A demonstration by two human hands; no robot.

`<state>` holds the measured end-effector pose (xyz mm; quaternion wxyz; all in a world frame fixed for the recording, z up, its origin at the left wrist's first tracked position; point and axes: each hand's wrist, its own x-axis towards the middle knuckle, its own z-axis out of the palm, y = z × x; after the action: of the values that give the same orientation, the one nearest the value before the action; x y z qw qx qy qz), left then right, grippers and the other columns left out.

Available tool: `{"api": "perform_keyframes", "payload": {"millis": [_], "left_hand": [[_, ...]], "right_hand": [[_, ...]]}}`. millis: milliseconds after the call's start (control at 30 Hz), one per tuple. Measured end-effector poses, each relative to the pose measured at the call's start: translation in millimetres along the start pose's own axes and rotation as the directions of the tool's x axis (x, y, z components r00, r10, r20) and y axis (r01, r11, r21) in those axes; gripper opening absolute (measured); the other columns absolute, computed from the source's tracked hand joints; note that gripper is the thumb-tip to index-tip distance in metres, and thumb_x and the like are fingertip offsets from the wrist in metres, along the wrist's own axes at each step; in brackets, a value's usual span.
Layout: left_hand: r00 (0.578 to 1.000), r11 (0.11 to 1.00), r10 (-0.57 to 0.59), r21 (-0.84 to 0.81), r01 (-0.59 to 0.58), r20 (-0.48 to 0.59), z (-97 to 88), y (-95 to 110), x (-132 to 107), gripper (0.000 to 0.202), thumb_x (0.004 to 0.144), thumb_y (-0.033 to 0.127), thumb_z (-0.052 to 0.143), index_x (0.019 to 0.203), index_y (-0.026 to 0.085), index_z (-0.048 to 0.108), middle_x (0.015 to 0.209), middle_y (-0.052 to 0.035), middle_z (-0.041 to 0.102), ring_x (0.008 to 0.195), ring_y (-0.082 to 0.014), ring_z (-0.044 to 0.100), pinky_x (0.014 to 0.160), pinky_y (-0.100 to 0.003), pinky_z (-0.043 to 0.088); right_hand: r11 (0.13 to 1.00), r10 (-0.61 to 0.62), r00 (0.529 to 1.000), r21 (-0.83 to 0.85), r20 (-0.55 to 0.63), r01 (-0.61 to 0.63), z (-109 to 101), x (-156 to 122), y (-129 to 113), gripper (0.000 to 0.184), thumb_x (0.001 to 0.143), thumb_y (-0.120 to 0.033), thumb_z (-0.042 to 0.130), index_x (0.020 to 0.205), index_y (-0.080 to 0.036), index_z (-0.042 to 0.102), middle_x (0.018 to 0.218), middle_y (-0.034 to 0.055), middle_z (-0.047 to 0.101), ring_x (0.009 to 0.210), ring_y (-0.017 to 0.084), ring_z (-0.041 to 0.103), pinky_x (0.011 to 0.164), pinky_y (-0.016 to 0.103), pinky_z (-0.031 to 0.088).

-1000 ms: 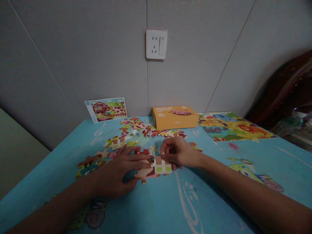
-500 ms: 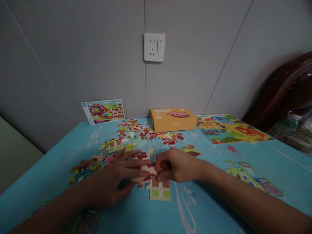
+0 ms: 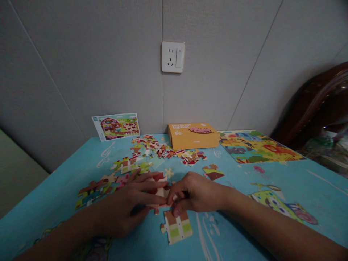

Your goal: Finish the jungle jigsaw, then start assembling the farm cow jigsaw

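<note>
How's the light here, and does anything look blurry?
Head view: dim light, the wall darkening toward the left; head view: small print on the box too soft to read; head view: clutter at the right edge smeared, the fence piece clearer.

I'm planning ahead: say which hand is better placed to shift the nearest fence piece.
Right hand, probably: its thumb is at that fence piece; the left hand is farther off, over other pieces.

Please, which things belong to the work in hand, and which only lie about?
Probably belong:
red-and-cream cardboard jigsaw pieces under the left hand
brown-and-green cardboard fence piece near the right hand
colourful cardboard jigsaw pieces farther back
white-bordered farm picture card

Probably lying about:
yellow rectangular cardboard box
colourful rectangular animal picture at right
</note>
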<state>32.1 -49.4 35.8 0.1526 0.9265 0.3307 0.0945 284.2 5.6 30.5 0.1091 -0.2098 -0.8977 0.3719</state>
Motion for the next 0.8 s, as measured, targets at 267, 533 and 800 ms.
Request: {"api": "perform_keyframes", "payload": {"millis": [267, 533, 800], "left_hand": [[0.999, 1.0, -0.024, 0.004, 0.024, 0.03, 0.4, 0, -1, 0.061, 0.088, 0.009, 0.05, 0.137, 0.045, 0.05, 0.152, 0.0041, 0.043, 0.145, -0.0261, 0.029, 0.118, -0.056, 0.02], [0.998, 1.0, -0.022, 0.013, 0.021, 0.053, 3.0, 4, -1, 0.074, 0.083, 0.001, 0.047, 0.137, 0.05, 0.047, 0.157, 0.0089, 0.033, 0.147, -0.0286, 0.022, 0.117, -0.061, 0.017], [0.997, 0.999, -0.034, -0.025, 0.035, 0.067, 9.6, 4, -4, 0.08, 0.077, -0.003, 0.048, 0.134, 0.053, 0.05, 0.157, 0.013, 0.03, 0.147, -0.0313, 0.021, 0.116, -0.066, 0.009]], "right_hand": [[0.993, 0.096, 0.995, -0.068, -0.014, -0.097, -4, 1, -4, 0.012, 0.071, -0.023, 0.082, 0.077, -0.018, 0.073, 0.059, -0.0063, 0.059, 0.052, 0.007, 0.05, 0.05, 0.018, 0.032], [0.984, 0.161, 0.987, -0.081, -0.006, -0.161, -5, 0, -1, 0.012, 0.073, -0.025, 0.08, 0.074, -0.017, 0.071, 0.057, -0.0068, 0.055, 0.051, 0.006, 0.045, 0.048, 0.018, 0.028], [0.977, 0.166, 0.986, -0.139, 0.027, -0.161, -11, -3, 2, 0.009, 0.076, -0.024, 0.072, 0.078, -0.016, 0.067, 0.06, -0.0062, 0.054, 0.051, 0.006, 0.044, 0.049, 0.018, 0.029]]}}
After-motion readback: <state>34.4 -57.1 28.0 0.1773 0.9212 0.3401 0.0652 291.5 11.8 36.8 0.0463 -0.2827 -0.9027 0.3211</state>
